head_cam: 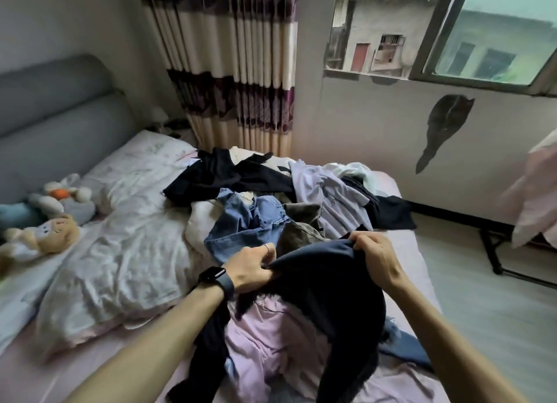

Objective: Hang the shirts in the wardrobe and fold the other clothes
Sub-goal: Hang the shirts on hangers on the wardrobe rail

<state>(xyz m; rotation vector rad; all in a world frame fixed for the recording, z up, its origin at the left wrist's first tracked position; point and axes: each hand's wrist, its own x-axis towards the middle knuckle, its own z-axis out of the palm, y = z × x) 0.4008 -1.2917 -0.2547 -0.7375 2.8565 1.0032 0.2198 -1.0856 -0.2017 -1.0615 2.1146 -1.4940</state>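
- You had the dark top (328, 285) pinched up off the bed (404, 245), right above the pile near the foot end, with most of it hanging down over a lilac garment (265, 336).
- Left hand (251, 268) was clamped shut on one edge of the fabric, right hand (375, 254) clamped on the other edge a bit higher, fingers curled tight on both.
- Both arms were reaching forward, wrists bent inward toward each other, watch (215, 279) on the left wrist.
- Honestly, the way to do this bit well was probably to find the shoulder seams or hem first, then shake it flat so you could tell if it was a shirt for hanging or something to fold. Couldn't tell which from here.
- The rest was waiting behind: jeans (247, 224), a pale shirt (331, 191) and black stuff (223, 173), all tangled together.
- Keeping your grip wide would've stopped it bunching.
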